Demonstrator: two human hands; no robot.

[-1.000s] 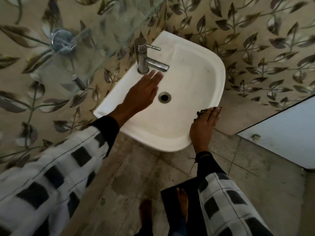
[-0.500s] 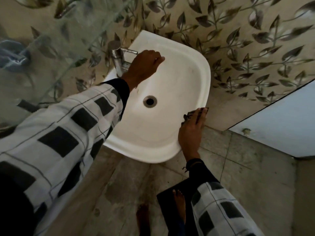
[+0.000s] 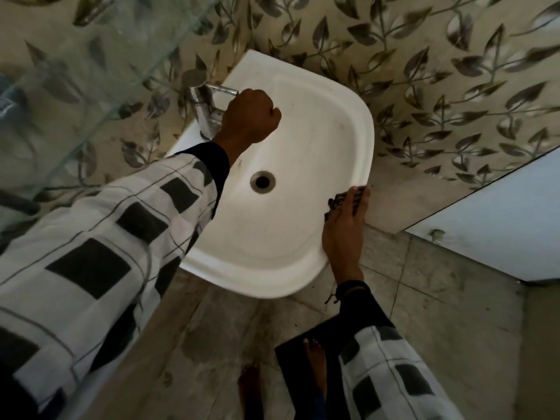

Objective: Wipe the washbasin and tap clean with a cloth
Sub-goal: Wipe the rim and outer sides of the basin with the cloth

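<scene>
A white washbasin (image 3: pixel 318 153) hangs on a leaf-patterned wall, with a round drain (image 3: pixel 262 182) in its bowl. A chrome tap (image 3: pixel 205 112) stands at the basin's back left corner. My left hand (image 3: pixel 250 118) is curled into a fist around the tap's spout, which it hides. My right hand (image 3: pixel 345 225) lies flat on the basin's right rim, pressing a dark patterned cloth (image 3: pixel 335 204) against it. Only the cloth's edge shows past my fingers.
A glass partition (image 3: pixel 100 86) stands to the left of the tap. A pale door panel (image 3: pixel 497 225) is at the right. My bare feet (image 3: pixel 315 359) stand on a stained tile floor, one on a dark mat (image 3: pixel 291 353).
My left hand went from flat and open below the tap to a fist closed on the spout. My right hand stayed on the rim with the cloth. The view shifted left.
</scene>
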